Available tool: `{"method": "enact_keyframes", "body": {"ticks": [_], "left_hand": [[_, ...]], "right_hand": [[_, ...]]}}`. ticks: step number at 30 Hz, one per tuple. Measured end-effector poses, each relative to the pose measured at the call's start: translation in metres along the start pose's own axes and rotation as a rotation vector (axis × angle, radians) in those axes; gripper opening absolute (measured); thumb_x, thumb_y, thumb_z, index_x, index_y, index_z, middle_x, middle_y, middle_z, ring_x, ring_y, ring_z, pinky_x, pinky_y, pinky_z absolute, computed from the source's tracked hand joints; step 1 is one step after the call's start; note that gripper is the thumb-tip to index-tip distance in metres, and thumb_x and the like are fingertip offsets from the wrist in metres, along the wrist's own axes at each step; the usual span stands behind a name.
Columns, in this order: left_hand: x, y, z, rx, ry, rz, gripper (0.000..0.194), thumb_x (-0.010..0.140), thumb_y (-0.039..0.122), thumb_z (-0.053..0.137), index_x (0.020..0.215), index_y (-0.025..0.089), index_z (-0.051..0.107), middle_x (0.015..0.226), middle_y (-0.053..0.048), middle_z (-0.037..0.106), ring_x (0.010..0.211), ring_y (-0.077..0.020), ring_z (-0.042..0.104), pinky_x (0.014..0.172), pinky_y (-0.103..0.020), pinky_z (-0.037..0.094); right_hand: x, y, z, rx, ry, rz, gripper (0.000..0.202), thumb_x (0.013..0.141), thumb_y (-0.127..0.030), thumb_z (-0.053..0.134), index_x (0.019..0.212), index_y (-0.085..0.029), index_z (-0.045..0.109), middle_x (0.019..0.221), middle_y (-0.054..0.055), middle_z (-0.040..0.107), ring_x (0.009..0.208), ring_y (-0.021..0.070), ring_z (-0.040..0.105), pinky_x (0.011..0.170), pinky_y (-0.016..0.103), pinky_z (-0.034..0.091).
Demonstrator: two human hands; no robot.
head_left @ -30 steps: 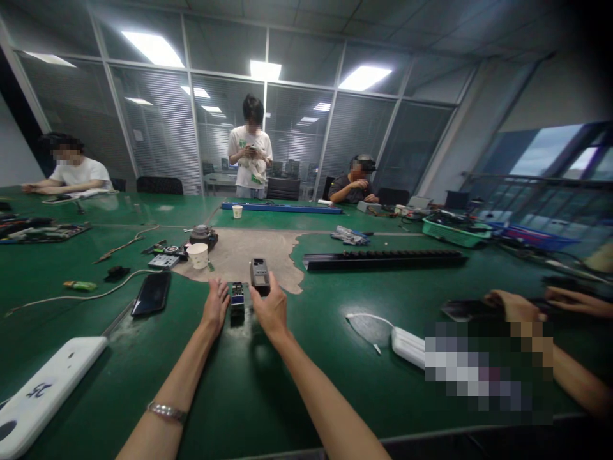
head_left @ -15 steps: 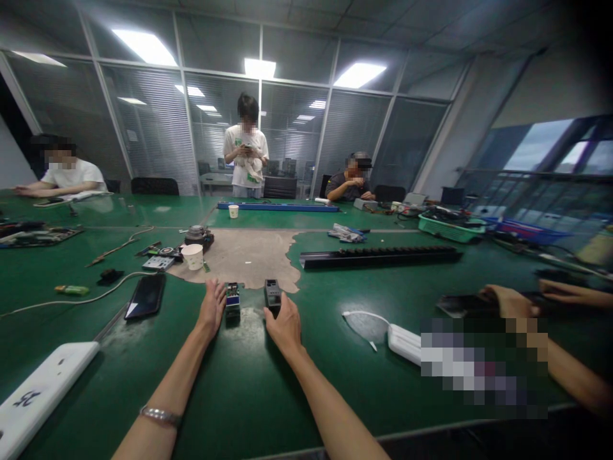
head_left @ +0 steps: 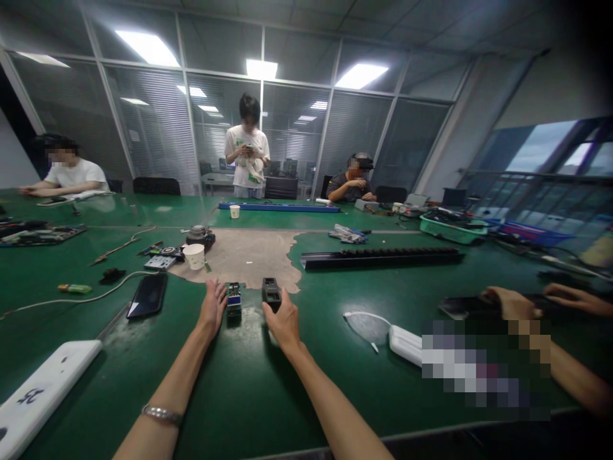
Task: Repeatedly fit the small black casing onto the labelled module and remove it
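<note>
On the green table (head_left: 230, 396), my left hand (head_left: 213, 308) rests on its edge with the fingers stretched out, holding nothing. Just right of its fingers stands a small module with a blue part (head_left: 234, 300). My right hand (head_left: 283, 319) grips a dark grey housing (head_left: 271, 291) by its near end, thumb on the left side and fingers on the right. A gap of bare table lies between the housing and the module.
Left are a paper cup (head_left: 194, 257), a phone (head_left: 147, 296) and a white power strip (head_left: 52, 390). A long black rail (head_left: 383, 257) and a white adapter (head_left: 405, 345) lie right. Another person's hands (head_left: 514, 303) touch a black part. Three people are beyond the table.
My right hand has shifted the dark grey housing slightly left and tilted or lifted it a little. My left hand and the module have hardly changed.
</note>
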State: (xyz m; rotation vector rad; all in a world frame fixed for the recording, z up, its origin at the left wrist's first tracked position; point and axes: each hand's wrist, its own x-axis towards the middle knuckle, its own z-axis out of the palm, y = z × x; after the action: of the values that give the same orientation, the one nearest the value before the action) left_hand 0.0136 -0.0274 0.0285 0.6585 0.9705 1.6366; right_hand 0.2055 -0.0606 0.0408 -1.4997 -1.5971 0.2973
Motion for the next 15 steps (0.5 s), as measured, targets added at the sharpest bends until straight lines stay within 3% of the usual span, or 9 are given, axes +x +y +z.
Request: {"method": "enact_keyframes", "body": {"ticks": [7,15], "left_hand": [[-0.003,0.004,0.0,0.004,0.006,0.005,0.071,0.084,0.064,0.027,0.141,0.022,0.029,0.142,-0.013,0.036,0.13,-0.0201,0.035,0.105,-0.036,0.029],[-0.002,0.005,0.0,-0.026,0.043,-0.004,0.074,0.083,0.066,0.029,0.141,0.02,0.029,0.142,-0.014,0.036,0.13,-0.0195,0.034,0.105,-0.033,0.028]], "right_hand": [[0.002,-0.064,0.016,0.066,-0.056,-0.102,0.05,0.08,-0.036,0.058,0.124,-0.015,0.047,0.1,0.01,0.066,0.092,0.023,0.063,0.078,0.029,0.046],[-0.001,-0.084,0.043,-0.074,-0.091,-0.042,0.04,0.078,-0.036,0.058,0.109,-0.014,0.05,0.089,0.011,0.067,0.083,0.0238,0.064,0.07,0.028,0.046]]}}
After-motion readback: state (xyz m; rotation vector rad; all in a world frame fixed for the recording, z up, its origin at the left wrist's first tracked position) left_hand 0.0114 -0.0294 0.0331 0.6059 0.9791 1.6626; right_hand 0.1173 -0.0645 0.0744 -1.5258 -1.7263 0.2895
